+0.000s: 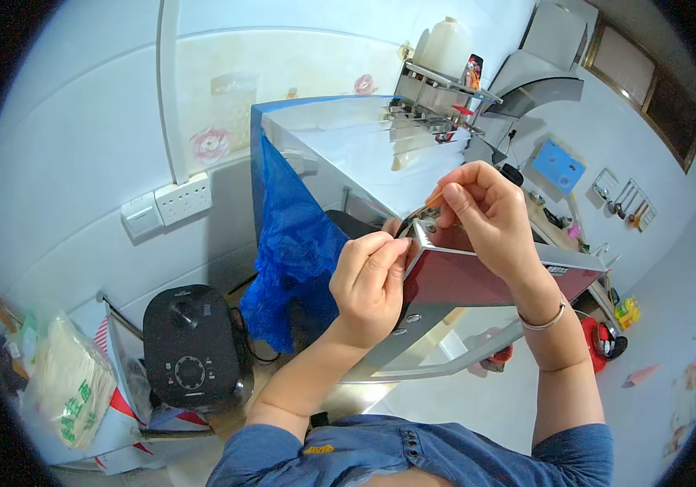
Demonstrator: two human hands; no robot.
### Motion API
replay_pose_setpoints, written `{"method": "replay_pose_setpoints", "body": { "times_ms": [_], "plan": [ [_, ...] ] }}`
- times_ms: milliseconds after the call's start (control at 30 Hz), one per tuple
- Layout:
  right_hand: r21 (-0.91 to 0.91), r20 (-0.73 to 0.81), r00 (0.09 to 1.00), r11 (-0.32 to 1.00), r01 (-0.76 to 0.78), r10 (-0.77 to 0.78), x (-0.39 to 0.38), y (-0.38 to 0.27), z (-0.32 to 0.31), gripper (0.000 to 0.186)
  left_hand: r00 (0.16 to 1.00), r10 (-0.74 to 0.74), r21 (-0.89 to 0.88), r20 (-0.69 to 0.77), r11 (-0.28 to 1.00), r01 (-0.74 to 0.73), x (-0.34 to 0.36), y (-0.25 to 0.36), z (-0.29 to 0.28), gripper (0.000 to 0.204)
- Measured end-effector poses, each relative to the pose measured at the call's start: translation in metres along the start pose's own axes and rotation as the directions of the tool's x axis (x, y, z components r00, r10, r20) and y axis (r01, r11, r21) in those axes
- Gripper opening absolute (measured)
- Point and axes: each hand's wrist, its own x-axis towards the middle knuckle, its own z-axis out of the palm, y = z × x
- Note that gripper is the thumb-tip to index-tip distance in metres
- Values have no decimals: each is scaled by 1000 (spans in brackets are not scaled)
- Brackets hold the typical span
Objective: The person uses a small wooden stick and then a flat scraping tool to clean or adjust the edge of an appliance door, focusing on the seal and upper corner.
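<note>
In front of me stands a boxy appliance with a shiny, mirror-like top [340, 150] and a dark red front panel [461, 280] edged in silver. At its near corner, my left hand [368, 280] is closed in a pinch against the edge; what its fingertips hold is hidden. My right hand [490, 215], just beyond the corner, pinches a slim orange-brown stick [427, 205] with a dark tip slanting down toward the left fingertips. The stick's exact kind is too small to tell. Crumpled blue film [291, 252] hangs off the appliance's left side, beside my left hand.
A black appliance with a dial [189, 349] stands at lower left, next to a plastic bag of pale contents [80, 390]. Wall sockets [184, 200] are behind. A rack with a white jug [447, 45] stands at the back; a blue board [557, 166] hangs at right.
</note>
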Motion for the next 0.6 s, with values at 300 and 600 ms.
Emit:
{"method": "replay_pose_setpoints", "body": {
  "times_ms": [300, 600],
  "plan": [
    [-173, -30, 988, 974, 143, -151, -2, 3, 3, 8, 1000, 8, -9, -19, 1000, -9, 2, 0, 2, 21],
    [-113, 70, 995, 990, 80, -72, 8, 0, -2, 7, 1000, 2, -10, -6, 1000, -2, 1, 1, 2, 20]
  ]
}}
